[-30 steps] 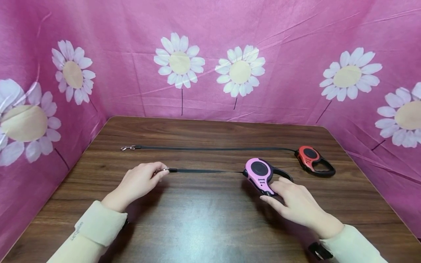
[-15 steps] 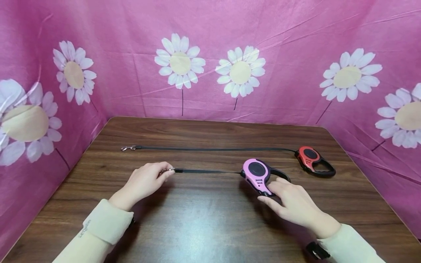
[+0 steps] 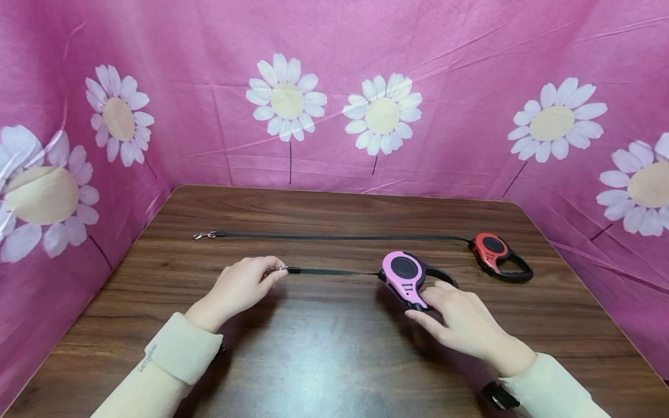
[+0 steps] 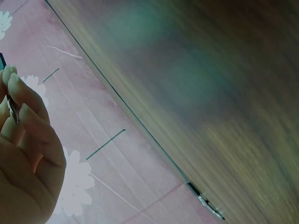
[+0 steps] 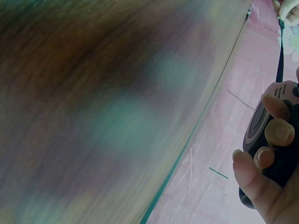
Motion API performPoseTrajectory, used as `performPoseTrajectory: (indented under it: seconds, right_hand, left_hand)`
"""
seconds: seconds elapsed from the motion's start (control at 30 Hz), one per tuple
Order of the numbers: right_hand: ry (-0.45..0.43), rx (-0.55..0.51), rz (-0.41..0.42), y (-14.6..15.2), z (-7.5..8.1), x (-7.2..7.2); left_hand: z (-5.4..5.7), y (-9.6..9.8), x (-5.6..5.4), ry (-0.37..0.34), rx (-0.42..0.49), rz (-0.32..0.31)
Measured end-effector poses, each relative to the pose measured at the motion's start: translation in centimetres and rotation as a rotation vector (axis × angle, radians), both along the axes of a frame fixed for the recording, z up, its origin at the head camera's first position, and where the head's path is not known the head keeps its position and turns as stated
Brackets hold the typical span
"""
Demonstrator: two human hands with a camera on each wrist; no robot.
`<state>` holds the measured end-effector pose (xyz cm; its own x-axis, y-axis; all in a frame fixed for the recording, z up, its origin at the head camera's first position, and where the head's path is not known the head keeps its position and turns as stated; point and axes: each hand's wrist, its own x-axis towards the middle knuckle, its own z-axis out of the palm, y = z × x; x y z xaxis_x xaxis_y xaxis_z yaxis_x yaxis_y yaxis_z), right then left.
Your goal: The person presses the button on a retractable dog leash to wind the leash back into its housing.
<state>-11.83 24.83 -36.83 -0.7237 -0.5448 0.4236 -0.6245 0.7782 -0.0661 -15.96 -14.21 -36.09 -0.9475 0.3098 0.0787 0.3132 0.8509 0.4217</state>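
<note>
My left hand (image 3: 237, 286) pinches the metal clip (image 3: 279, 269) at the end of a black leash strap (image 3: 334, 271); the fingers partly hide that clip. The strap runs straight to a pink retractable leash (image 3: 403, 273) on the right. Around its black handle curl the fingers of my right hand (image 3: 465, 316), as the right wrist view also shows. Behind them on the table lies a red retractable leash (image 3: 491, 248), its strap (image 3: 340, 237) stretched leftward to a metal clip (image 3: 204, 235). Neither hand touches the red one.
The brown wooden table (image 3: 292, 360) has its far edge against a pink cloth (image 3: 334, 35) printed with white daisies. More of this cloth hangs along the left and right sides.
My left hand has moved right with the clip, and the right hand has shifted slightly left with the pink leash. The strap between them is shorter. The red leash has not moved.
</note>
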Motion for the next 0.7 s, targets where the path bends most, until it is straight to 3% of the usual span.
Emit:
performPoseTrajectory:
  seconds: [0.7]
  right_hand:
    - [-0.004, -0.006, 0.014, -0.6, -0.2, -0.2]
  left_hand:
    - [0.0, 1.2, 0.1, 0.008, 0.024, -0.028]
